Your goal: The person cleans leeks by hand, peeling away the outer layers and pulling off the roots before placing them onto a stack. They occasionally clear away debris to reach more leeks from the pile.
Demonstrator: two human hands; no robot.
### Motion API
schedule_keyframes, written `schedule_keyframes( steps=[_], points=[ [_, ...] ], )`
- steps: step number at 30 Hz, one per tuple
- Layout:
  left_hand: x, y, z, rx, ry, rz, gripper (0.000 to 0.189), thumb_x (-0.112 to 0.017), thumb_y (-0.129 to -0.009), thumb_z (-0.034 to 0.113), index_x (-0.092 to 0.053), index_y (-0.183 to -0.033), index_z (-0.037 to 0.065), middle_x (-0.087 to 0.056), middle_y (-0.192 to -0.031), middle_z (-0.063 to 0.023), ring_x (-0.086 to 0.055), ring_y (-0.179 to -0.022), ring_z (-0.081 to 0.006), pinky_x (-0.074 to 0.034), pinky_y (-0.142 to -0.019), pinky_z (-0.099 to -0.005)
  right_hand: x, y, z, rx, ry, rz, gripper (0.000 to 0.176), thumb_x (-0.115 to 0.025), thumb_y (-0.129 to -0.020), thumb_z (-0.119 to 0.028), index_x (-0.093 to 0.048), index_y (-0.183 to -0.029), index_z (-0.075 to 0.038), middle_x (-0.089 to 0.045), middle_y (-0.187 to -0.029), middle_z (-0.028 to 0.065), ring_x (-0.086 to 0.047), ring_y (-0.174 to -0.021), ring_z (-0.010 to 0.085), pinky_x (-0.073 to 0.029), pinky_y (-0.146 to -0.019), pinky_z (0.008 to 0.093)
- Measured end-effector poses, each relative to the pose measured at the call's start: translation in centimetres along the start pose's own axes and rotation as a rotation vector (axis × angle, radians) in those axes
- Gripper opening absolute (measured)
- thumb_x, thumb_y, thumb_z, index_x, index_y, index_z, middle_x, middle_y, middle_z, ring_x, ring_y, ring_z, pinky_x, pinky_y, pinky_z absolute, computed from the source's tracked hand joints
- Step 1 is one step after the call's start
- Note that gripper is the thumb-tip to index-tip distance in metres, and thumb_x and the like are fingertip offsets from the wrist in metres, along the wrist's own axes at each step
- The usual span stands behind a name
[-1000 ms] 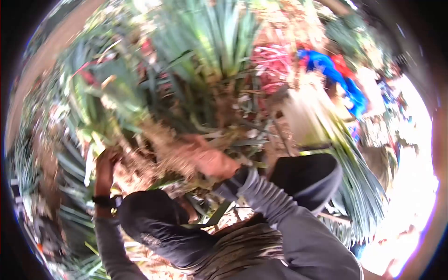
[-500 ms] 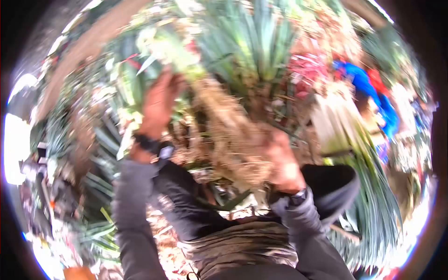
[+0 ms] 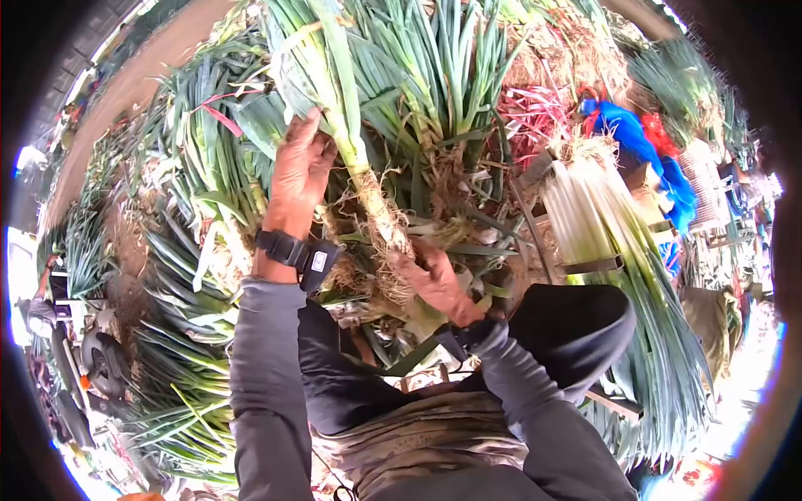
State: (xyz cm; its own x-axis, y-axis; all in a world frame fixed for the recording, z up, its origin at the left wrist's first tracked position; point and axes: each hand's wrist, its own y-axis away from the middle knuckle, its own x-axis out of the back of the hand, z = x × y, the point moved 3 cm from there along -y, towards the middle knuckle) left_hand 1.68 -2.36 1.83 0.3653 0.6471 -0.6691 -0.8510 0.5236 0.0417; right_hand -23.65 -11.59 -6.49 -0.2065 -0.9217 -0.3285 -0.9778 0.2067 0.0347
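Observation:
A leek-like plant (image 3: 355, 154) with green leaves, a pale stalk and dry, shaggy roots slants down between my hands. My left hand (image 3: 302, 171), with a black band at the wrist, has its fingers curled behind the green stalk. At the lower end, my right hand (image 3: 436, 282) has its fingers around the root end, partly hidden by roots. Behind stands a bunch of unpeeled leeks (image 3: 447, 92) with brown roots. To the right lies a bundle of cleaned leeks (image 3: 597, 204), white stalks upward, against a metal bracket.
More leeks (image 3: 188, 334) are heaped at the left. Red-pink strips (image 3: 539, 121) and a blue plastic bag (image 3: 635, 138) lie at the upper right. A person (image 3: 40, 311) is at the far left edge near a parked motorbike (image 3: 104, 363).
My right hand has moved left and slightly down along the roots. The plant now hangs more steeply, and my left hand has shifted slightly right. The view is sharper.

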Motion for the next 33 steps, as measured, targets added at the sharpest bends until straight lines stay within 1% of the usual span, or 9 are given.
schedule_keyframes(
  steps=[6,8,18,21,22,23,28,30,33],
  points=[
    [-3.1,1.0,1.3,-0.075,0.049,-0.136,0.024,-0.073,-0.095,0.02,-0.061,-0.114,0.013,-0.063,-0.111,-0.0031,-0.062,-0.113,-0.0236,-0.047,-0.104,-0.0433,-0.2,-1.3,-4.1,0.018,0.247,0.203,0.038,-0.065,-0.1,-0.038,-0.063,-0.11,-0.001,-0.055,-0.079,-0.0052,-0.047,-0.068,0.0034,-0.039,-0.057,0.0219],
    [-3.4,1.6,2.3,-0.106,-0.204,-0.063,0.044,-0.069,-0.098,0.028,-0.059,-0.136,0.007,-0.063,-0.131,-0.01,-0.062,-0.121,-0.0251,-0.046,-0.105,-0.0399,0.3,-2.4,-3.5,0.104,0.162,0.276,0.04,-0.066,-0.1,-0.04,-0.063,-0.11,-0.002,-0.054,-0.077,-0.0053,-0.046,-0.067,0.0036,-0.038,-0.057,0.0214],
    [6.3,7.8,9.3,-0.062,-0.177,0.262,0.035,-0.071,-0.096,0.027,-0.066,-0.12,0.003,-0.071,-0.109,-0.0087,-0.068,-0.096,-0.0186,-0.052,-0.096,-0.0353,6.0,-11.8,-2.9,0.34,0.096,0.553,0.047,-0.07,-0.094,-0.044,-0.065,-0.113,-0.002,-0.065,-0.095,0.0035,-0.056,-0.08,0.0122,-0.047,-0.069,0.0297],
    [6.4,10.1,10.6,-0.102,-0.18,0.298,0.033,-0.066,-0.1,0.026,-0.065,-0.122,0.002,-0.07,-0.106,-0.0063,-0.066,-0.093,-0.0152,-0.052,-0.092,-0.0335,12.3,-17.2,4.4,-0.067,0.753,0.75,0.048,-0.065,-0.098,-0.037,-0.054,-0.133,-0.005,-0.064,-0.111,0.0133,-0.062,-0.091,0.0241,-0.054,-0.073,0.0436],
    [6.0,10.6,11.1,-0.125,-0.19,0.302,0.033,-0.064,-0.101,0.025,-0.064,-0.123,0.001,-0.07,-0.106,-0.0062,-0.066,-0.093,-0.0148,-0.052,-0.091,-0.0332,12.5,-18.5,5.5,-0.147,1.364,0.509,0.05,-0.063,-0.099,-0.033,-0.049,-0.139,-0.007,-0.064,-0.122,0.0189,-0.065,-0.101,0.0311,-0.056,-0.08,0.0486],
    [5.6,11.2,11.4,-0.135,-0.204,0.317,0.032,-0.061,-0.102,0.024,-0.064,-0.124,0.0,-0.071,-0.106,-0.0065,-0.066,-0.091,-0.0146,-0.052,-0.089,-0.0317,11.4,-18.3,7.0,0.222,1.794,0.63,0.048,-0.059,-0.1,-0.027,-0.048,-0.142,-0.009,-0.058,-0.137,0.0265,-0.063,-0.116,0.0394,-0.057,-0.086,0.0531],
    [4.3,12.3,11.8,-0.2,-0.217,0.37,0.034,-0.062,-0.102,0.025,-0.064,-0.124,0.0,-0.072,-0.102,-0.0072,-0.067,-0.084,-0.0148,-0.052,-0.089,-0.0306,-0.5,-21.7,14.4,0.119,1.11,-0.024,0.047,-0.063,-0.1,-0.03,-0.055,-0.138,-0.004,-0.07,-0.115,0.0217,-0.069,-0.103,0.0373,-0.054,-0.09,0.0442],
    [4.1,12.2,11.8,-0.191,-0.193,0.396,0.034,-0.063,-0.102,0.025,-0.064,-0.124,-0.001,-0.072,-0.101,-0.0073,-0.067,-0.084,-0.0148,-0.052,-0.09,-0.0308,-4.4,-22.6,17.0,-0.198,0.89,-0.066,0.052,-0.069,-0.096,-0.031,-0.055,-0.136,-0.001,-0.07,-0.112,0.0221,-0.069,-0.102,0.0367,-0.054,-0.089,0.0435],
    [4.9,12.0,11.6,-0.18,-0.183,0.377,0.035,-0.064,-0.101,0.025,-0.064,-0.125,-0.001,-0.072,-0.101,-0.0066,-0.065,-0.086,-0.0139,-0.05,-0.09,-0.0304,-6.0,-22.5,24.1,-0.028,1.055,0.033,0.047,-0.076,-0.086,-0.029,-0.06,-0.117,0.002,-0.069,-0.105,0.025,-0.069,-0.096,0.0376,-0.052,-0.082,0.0445]
  ],
)
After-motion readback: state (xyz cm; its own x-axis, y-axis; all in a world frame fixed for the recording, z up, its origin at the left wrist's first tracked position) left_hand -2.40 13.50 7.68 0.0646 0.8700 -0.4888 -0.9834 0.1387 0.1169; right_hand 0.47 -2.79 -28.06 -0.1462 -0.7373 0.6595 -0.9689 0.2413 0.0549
